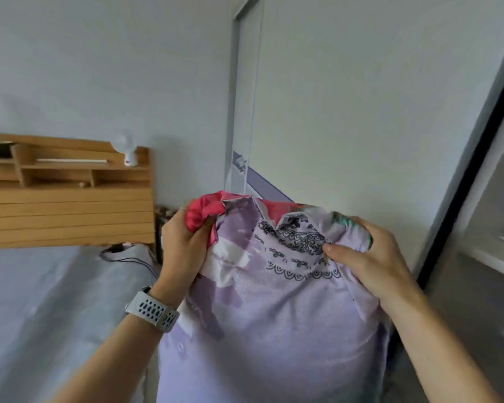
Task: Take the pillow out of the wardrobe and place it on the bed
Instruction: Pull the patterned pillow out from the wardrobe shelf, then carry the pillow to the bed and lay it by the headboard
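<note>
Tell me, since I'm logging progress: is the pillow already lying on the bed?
No, both the left hand and the right hand grip the pillow by its top edge, upright beside the bed.

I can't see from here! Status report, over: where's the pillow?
Left hand and right hand both gripping pillow top. Pillow held up, off bed. Nothing blocking.

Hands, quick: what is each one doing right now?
Left hand: closed, gripping the pillow at its top left corner.
Right hand: closed, gripping the pillow's top right corner.
</note>
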